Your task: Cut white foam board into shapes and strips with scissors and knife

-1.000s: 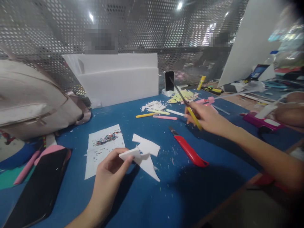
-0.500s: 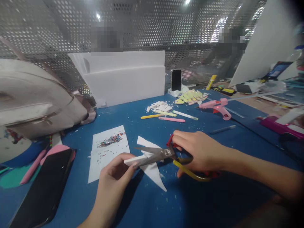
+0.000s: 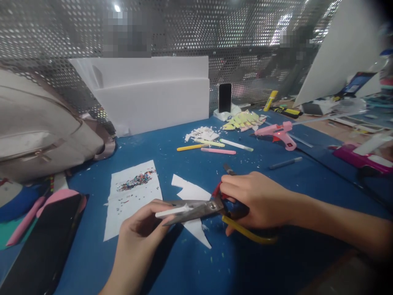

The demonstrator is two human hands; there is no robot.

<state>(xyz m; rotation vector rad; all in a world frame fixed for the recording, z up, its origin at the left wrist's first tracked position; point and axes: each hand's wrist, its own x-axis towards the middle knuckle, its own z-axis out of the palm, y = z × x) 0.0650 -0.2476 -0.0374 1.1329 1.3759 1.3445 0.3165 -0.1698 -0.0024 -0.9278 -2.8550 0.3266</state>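
Between thumb and fingers, my left hand (image 3: 139, 229) pinches a small white foam piece (image 3: 171, 212). My right hand (image 3: 254, 196) grips scissors (image 3: 202, 209) by their red and yellow handles. The scissor blades lie on either side of the foam piece, their tips close to my left fingers. Under the blades, a larger jagged white foam offcut (image 3: 193, 191) lies on the blue table (image 3: 190, 274). Left of it is a white paper sheet (image 3: 135, 200) with a heap of coloured glitter bits.
Several felt pens (image 3: 217, 151) and white foam scraps (image 3: 202, 134) lie farther back. A pink glue gun (image 3: 278, 133) with a black cord is at right. A black phone (image 3: 46, 241) and a pale backpack (image 3: 39, 127) are at left. White foam boards (image 3: 153, 98) stand behind.
The scissors have turned slightly, and their blades now straddle the foam piece farther along. My view has shifted a little, so most things sit slightly more to the left.
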